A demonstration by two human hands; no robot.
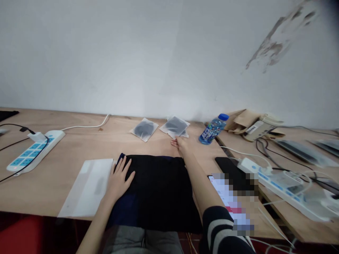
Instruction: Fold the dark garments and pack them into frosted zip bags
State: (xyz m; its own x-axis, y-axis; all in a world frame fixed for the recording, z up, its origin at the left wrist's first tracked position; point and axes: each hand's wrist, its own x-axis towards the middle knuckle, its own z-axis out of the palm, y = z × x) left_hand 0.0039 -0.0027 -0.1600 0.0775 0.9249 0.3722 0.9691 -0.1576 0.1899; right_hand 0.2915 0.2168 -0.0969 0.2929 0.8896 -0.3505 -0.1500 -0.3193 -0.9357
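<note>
A folded black cloth (159, 194) with dark blue at its edges lies flat in front of me and hangs over the table's near edge. My left hand (120, 180) rests on its upper left corner, fingers spread, palm down. Farther out, my right hand (180, 144) reaches past the cloth, its fingers curled at the near corner of a translucent packet (174, 125) with something dark and round inside. That packet overlaps another beneath it. A similar packet (144, 129) lies to the left. Beside my left hand is a flat white translucent bag (88, 187).
A blue-capped bottle (213, 129) stands right of the packets. Power strips with cables lie on the left (37, 151) and right (286, 187). A phone (227, 201) sits beside my right forearm, near a black flat object (234, 173). A brown paper bag (242, 120) is behind.
</note>
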